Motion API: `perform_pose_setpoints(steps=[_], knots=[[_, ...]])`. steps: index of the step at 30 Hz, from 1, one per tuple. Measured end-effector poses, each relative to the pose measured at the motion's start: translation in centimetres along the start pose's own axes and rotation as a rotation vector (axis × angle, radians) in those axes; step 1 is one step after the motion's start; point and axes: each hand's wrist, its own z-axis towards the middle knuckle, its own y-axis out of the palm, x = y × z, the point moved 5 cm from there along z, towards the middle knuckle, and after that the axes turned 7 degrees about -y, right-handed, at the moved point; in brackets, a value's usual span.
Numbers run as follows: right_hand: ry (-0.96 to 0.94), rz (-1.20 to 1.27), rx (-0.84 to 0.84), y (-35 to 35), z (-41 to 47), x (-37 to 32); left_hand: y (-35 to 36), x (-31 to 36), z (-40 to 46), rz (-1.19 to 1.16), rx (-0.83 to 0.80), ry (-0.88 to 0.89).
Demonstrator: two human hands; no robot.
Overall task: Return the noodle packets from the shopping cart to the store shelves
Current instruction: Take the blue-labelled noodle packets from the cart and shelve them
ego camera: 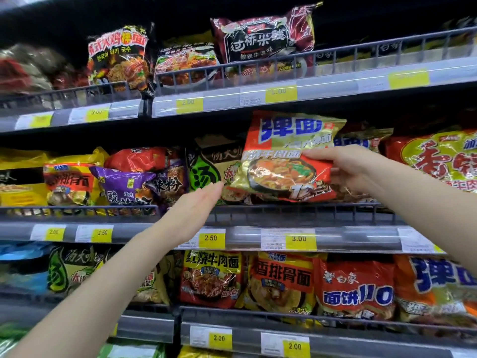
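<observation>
Crowded store shelves (258, 235), yellow price tags (211, 238); right hand (346, 166) pinching orange noodle packet (286, 156), left hand (198, 202) flat, fingers straight.

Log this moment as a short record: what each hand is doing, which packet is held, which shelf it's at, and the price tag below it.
right hand: grips the red-and-gold packet by its right edge
left hand: open, fingers straight, fingertips near the packet's lower left corner
shelf: middle shelf; packet held above its wire rail
price tag below: 3.00
</observation>
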Motion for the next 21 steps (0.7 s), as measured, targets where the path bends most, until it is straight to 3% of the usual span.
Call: perform_pose_setpoints(steps=[7,21], knots=[[-0.096,-0.06,0.094,-0.8,2.2,-0.5,1.6,-1.1,-0.1,0.21,-0.091,0.04],[-0.071,-0.314,0.059,0.0,3.7,3.2,1.8,-1.4,-0.1,0.205,-0.083,0.054]])
